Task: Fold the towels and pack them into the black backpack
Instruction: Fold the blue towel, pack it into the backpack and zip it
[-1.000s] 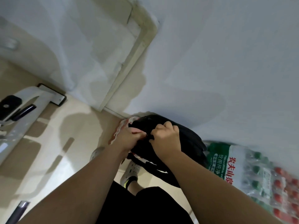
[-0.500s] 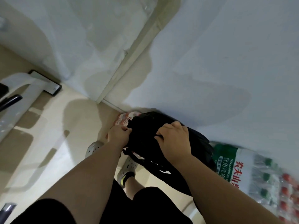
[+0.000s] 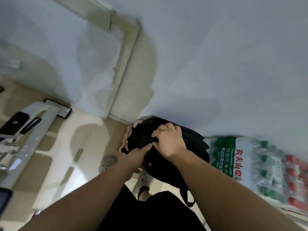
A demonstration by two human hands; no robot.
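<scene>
Backpack (image 3: 140, 139) top stayed gripped in the right hand (image 3: 170, 144). The left hand (image 3: 135, 155) returned from the side to the opening, fingers straight and pressing. Closing probably followed.

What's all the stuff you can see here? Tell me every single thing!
black backpack: one, black, by the wall, under both hands.
cloth: one, red and white, at the backpack's left edge; maybe a towel.
pack of water bottles: one, clear wrap with a green label, green and red caps, right of the backpack.
metal frame: one, white with black parts, on the floor at left.
door frame: one, off-white, in the wall.
shoes: two, pale grey, on the floor near the backpack.
shorts: one pair, black, bottom centre.
left hand: one, touches the backpack.
right hand: one, grips the backpack's top.
</scene>
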